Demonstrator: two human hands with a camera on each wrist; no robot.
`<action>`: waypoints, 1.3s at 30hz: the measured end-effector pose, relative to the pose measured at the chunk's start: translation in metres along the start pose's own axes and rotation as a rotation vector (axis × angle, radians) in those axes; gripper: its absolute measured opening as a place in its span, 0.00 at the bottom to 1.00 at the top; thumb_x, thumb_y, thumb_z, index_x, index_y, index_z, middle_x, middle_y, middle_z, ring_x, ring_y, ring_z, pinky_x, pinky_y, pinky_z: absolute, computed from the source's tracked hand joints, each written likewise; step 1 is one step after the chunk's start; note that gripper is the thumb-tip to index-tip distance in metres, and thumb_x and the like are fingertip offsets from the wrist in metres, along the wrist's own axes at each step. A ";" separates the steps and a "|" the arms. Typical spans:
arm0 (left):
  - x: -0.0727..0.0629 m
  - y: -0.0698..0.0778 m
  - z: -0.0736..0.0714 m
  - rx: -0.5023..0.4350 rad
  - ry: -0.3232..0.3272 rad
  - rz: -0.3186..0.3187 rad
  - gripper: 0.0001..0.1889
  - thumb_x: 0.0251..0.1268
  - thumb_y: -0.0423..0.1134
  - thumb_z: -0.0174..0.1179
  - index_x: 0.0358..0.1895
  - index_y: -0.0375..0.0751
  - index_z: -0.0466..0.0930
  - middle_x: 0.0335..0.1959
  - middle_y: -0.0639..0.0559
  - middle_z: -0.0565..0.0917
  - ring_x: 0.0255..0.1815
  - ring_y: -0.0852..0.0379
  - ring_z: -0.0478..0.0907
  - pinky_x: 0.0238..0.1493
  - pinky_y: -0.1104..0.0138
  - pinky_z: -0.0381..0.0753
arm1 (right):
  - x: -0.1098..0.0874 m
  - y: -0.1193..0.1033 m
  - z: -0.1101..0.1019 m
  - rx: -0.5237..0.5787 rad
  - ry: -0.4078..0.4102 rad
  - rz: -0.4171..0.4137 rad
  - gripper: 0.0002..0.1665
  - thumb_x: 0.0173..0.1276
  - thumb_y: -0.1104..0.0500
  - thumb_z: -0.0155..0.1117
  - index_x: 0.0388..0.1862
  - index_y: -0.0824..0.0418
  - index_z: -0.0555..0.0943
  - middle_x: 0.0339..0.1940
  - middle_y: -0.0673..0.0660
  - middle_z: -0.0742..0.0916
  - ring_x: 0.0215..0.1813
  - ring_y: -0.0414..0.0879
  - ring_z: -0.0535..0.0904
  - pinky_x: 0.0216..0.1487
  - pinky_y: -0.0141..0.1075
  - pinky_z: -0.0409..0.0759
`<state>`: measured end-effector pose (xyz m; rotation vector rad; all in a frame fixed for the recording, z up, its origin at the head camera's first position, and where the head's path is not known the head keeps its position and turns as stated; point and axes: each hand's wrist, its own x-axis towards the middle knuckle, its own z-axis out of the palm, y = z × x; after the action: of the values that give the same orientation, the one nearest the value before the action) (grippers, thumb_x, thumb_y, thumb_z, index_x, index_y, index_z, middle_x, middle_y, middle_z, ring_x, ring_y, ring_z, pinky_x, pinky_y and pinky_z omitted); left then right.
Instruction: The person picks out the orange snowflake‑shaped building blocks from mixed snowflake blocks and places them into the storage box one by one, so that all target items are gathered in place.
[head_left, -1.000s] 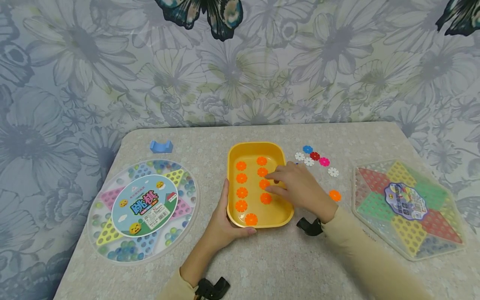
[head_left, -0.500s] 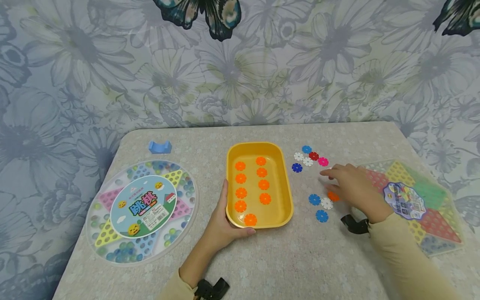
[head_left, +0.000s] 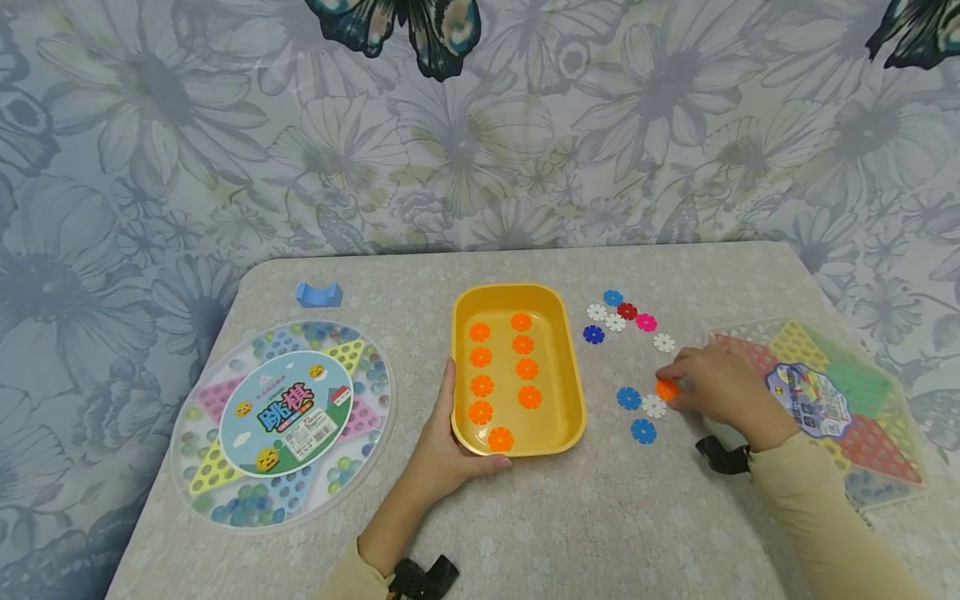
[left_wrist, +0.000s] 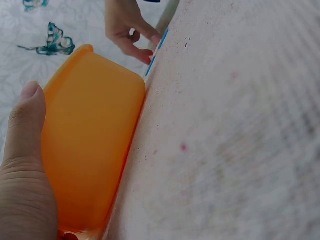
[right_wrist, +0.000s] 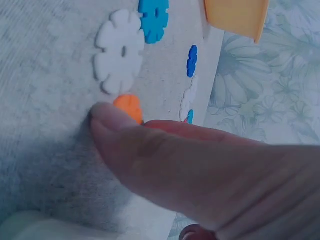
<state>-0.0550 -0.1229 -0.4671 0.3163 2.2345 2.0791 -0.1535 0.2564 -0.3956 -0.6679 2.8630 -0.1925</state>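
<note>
In the head view my left hand (head_left: pixel 444 446) grips the near left corner of a yellow plastic tray (head_left: pixel 558 433), thumb along the front wall and fingers along the left side. Several orange snowflake building discs (head_left: pixel 481 357) lie in the tray in two rough columns, with one disc (head_left: pixel 500 439) near the front wall. Right of the tray, my right hand (head_left: pixel 723 392) pinches an orange disc (head_left: pixel 667 389) between thumb and fingers, at the table surface. The right wrist view shows the thumb covering part of that orange disc (right_wrist: pixel 129 107), beside a white disc (right_wrist: pixel 119 55).
Two blue discs (head_left: pixel 628 398) and a white one (head_left: pixel 654 406) lie left of my right hand. More white, blue, red and pink discs (head_left: pixel 647 322) are scattered behind. A round Chinese checkers box (head_left: pixel 288 412), a hexagonal one (head_left: pixel 885 400) and a blue block (head_left: pixel 318 295) flank the tray.
My right hand has left the tray, moved right and closed its fingers on the loose orange disc. The left hand and tray have stayed in place.
</note>
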 end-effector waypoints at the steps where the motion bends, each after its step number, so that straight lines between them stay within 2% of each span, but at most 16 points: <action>1: 0.000 0.000 0.000 -0.003 0.000 0.001 0.73 0.42 0.40 0.82 0.80 0.61 0.27 0.83 0.52 0.45 0.80 0.51 0.55 0.74 0.73 0.59 | 0.000 0.000 0.000 0.001 0.007 -0.006 0.21 0.49 0.55 0.82 0.45 0.52 0.90 0.41 0.52 0.89 0.46 0.56 0.80 0.47 0.51 0.65; 7: 0.001 0.000 0.000 -0.022 -0.001 0.014 0.74 0.41 0.39 0.82 0.81 0.57 0.26 0.83 0.52 0.46 0.80 0.50 0.56 0.74 0.72 0.61 | -0.001 0.002 0.000 0.017 0.037 -0.022 0.17 0.50 0.55 0.81 0.40 0.55 0.89 0.38 0.51 0.88 0.43 0.53 0.82 0.48 0.54 0.66; 11: 0.001 0.001 0.000 -0.022 0.001 0.013 0.74 0.41 0.38 0.82 0.81 0.57 0.26 0.83 0.52 0.46 0.79 0.50 0.56 0.73 0.72 0.61 | -0.001 0.003 0.000 0.026 0.045 -0.009 0.16 0.50 0.54 0.81 0.37 0.52 0.86 0.33 0.47 0.87 0.37 0.48 0.79 0.46 0.50 0.63; 17: 0.001 0.001 0.000 -0.014 0.006 0.004 0.75 0.40 0.39 0.83 0.81 0.59 0.27 0.83 0.53 0.46 0.79 0.51 0.56 0.73 0.73 0.61 | -0.001 0.004 0.001 0.018 0.004 0.008 0.17 0.51 0.53 0.81 0.36 0.48 0.81 0.23 0.43 0.80 0.31 0.43 0.72 0.42 0.43 0.59; 23: 0.000 0.000 0.000 -0.027 -0.004 0.017 0.73 0.42 0.37 0.82 0.80 0.66 0.27 0.83 0.52 0.45 0.79 0.49 0.56 0.73 0.71 0.62 | -0.001 0.005 -0.001 0.019 -0.025 -0.004 0.16 0.52 0.52 0.80 0.39 0.50 0.85 0.26 0.44 0.84 0.34 0.44 0.77 0.42 0.43 0.61; 29: 0.001 0.000 0.000 -0.034 -0.008 0.002 0.73 0.41 0.36 0.82 0.79 0.69 0.27 0.83 0.54 0.46 0.79 0.50 0.58 0.73 0.70 0.63 | 0.000 0.004 -0.004 0.034 -0.060 0.008 0.18 0.52 0.51 0.80 0.41 0.54 0.87 0.31 0.45 0.86 0.37 0.45 0.79 0.43 0.44 0.63; 32: 0.001 -0.001 0.000 -0.040 -0.010 -0.003 0.73 0.41 0.35 0.82 0.79 0.70 0.27 0.83 0.54 0.45 0.79 0.51 0.58 0.73 0.70 0.63 | 0.001 0.004 -0.005 0.041 -0.040 0.006 0.17 0.55 0.53 0.78 0.41 0.57 0.86 0.32 0.48 0.87 0.37 0.46 0.79 0.46 0.46 0.71; 35: 0.001 0.000 0.000 -0.040 -0.008 -0.004 0.73 0.41 0.36 0.82 0.79 0.70 0.27 0.83 0.54 0.45 0.79 0.51 0.58 0.74 0.70 0.62 | 0.003 0.002 -0.007 0.029 0.023 -0.001 0.17 0.58 0.53 0.76 0.42 0.61 0.86 0.32 0.51 0.88 0.36 0.48 0.79 0.45 0.49 0.77; 39: 0.001 0.000 0.000 -0.032 -0.007 0.003 0.73 0.41 0.38 0.82 0.79 0.69 0.27 0.83 0.54 0.45 0.79 0.51 0.57 0.74 0.70 0.61 | 0.007 -0.010 -0.012 0.017 0.084 0.022 0.20 0.61 0.48 0.74 0.46 0.59 0.85 0.31 0.50 0.86 0.34 0.47 0.77 0.40 0.44 0.77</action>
<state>-0.0560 -0.1225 -0.4668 0.3240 2.1954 2.1099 -0.1583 0.2456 -0.3837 -0.6396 2.9442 -0.2472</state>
